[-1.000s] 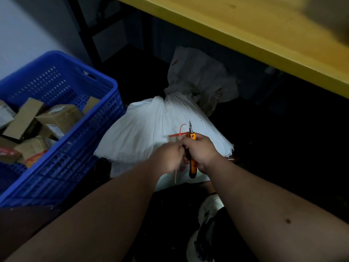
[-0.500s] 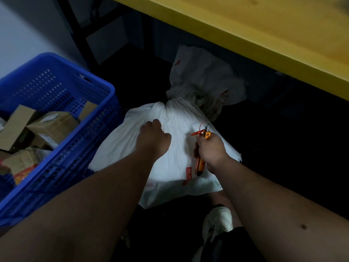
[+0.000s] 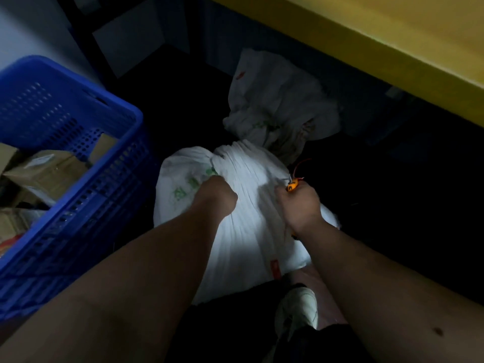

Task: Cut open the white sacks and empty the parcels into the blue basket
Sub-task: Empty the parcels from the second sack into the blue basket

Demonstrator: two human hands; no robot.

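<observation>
Honestly we're bunching the soft, floppy white woven sack [image 3: 243, 205] in both fists: left hand [image 3: 218, 196] clenched on cloth, right hand [image 3: 298, 203] also gripping the orange cutter [image 3: 292, 185]; grab near its gathered neck.

I see the sack [image 3: 243, 231] on the floor, just right of the basket [image 3: 78, 205], which holds parcels [image 3: 49, 171]. A second sack [image 3: 277, 106] lies behind it, under the bench [image 3: 392, 48]. A shoe [image 3: 298, 307] sits in front.
</observation>
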